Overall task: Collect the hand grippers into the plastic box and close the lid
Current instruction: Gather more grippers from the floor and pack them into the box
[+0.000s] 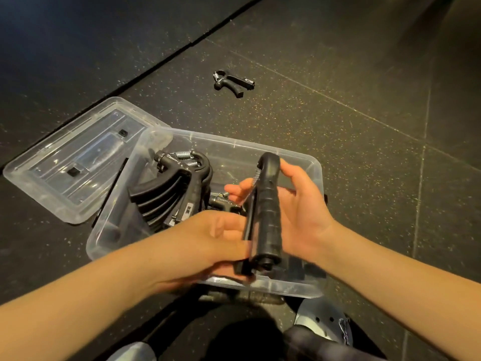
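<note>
Head view. A clear plastic box [317, 178] stands open on the speckled dark floor [338, 142], directly in front of the person. Its clear lid [78, 162] lies flat on the floor against the box's left side, overlapping the far-left corner in this view. Several stacked hand grippers [171, 188], black with steel springs, rest inside along the box's left wall. Above the box's near-right part, both hands are together on one black hand gripper [268, 212], held roughly upright with its head away from the person. The left hand [216, 238] grips the lower end; the right hand [302, 212] cradles it from behind, thumb near the head. A stray hand gripper [233, 82] lies on the floor well beyond the box. A grey shoe [322, 321] shows at the bottom edge.
</note>
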